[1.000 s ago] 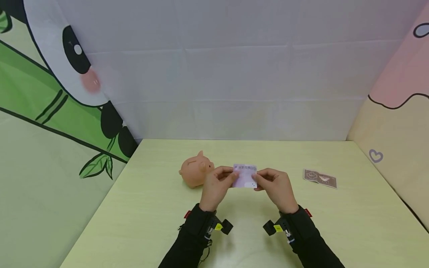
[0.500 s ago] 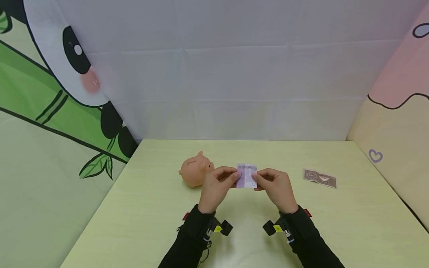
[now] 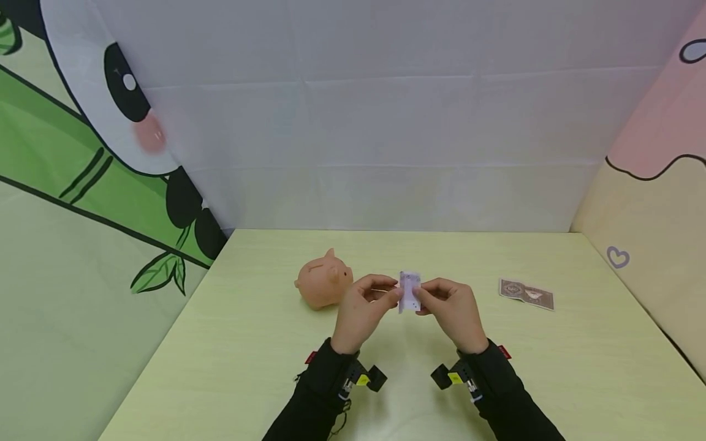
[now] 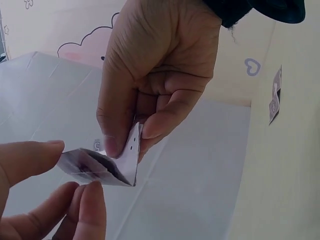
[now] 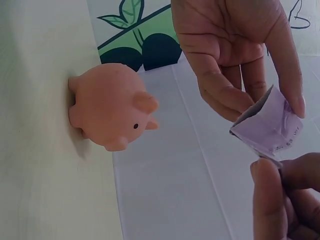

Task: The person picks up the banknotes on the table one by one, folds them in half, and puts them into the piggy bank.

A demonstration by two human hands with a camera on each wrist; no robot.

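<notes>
Because the purple banknote [image 3: 409, 291] looks like thin paper, expect it to handle as a light, limp item that creases easily, may tear under a sharp pull and should slip little. Take hold at the two side edges, thumb in front, fingers behind. The banknote is held above the table [image 3: 220, 367], to the right of the toy pig [image 3: 322, 280], bent into a loose fold that gapes in both wrist views. In the head view its visible face is taller than wide; the long axis runs nearly upright, small print at the upper end. The left hand [image 3: 361, 313], nearer the toy pig, pinches one side between thumb and fingers; the right hand [image 3: 456, 313], farther from the toy pig, pinches the opposite side. Well to the toy pig's right, a second note [image 3: 526, 294] lies on the table, slanting slightly.
</notes>
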